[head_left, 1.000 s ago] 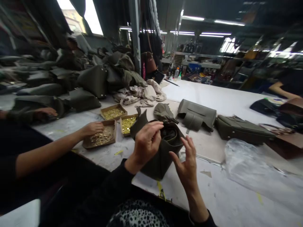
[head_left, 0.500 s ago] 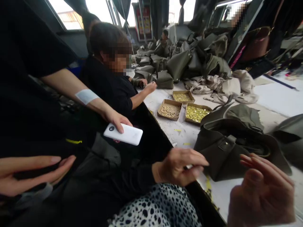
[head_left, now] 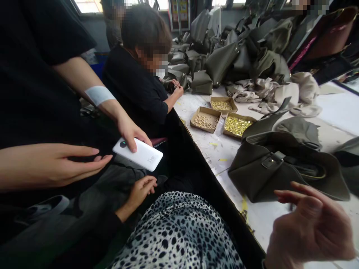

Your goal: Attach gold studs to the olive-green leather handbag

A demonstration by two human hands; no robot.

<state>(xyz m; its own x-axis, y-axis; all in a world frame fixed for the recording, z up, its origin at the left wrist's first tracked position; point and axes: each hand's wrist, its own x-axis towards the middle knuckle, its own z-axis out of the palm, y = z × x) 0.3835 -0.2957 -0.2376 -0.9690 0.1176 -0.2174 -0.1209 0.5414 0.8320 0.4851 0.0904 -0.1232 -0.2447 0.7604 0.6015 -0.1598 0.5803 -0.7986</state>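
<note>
My left hand (head_left: 140,192) is low at centre-left, beside my spotted garment (head_left: 182,231), fingers loosely bent and nothing visible in them. At the lower right my right hand (head_left: 311,224) is raised in front of a dark grey-green bag (head_left: 260,172), its fingers stretched out and apart from the thumb, with nothing seen in it. That bag lies on the table (head_left: 221,149), its mouth gaping and a metal fitting on its strap tab. Behind it are three shallow cardboard trays (head_left: 206,130) of small gold-coloured metal pieces.
On the left, a person's hand holds a white device (head_left: 137,154); another hand (head_left: 56,164) reaches out. A seated person (head_left: 134,82) handles something dark. Bags (head_left: 221,63) and pale cloth pieces (head_left: 280,93) are heaped at the back. The table edge runs diagonally.
My left hand has moved left, away from the table edge, and its pinched fingers have loosened. The outstretched hand at left is higher and further in. My view has shifted.
</note>
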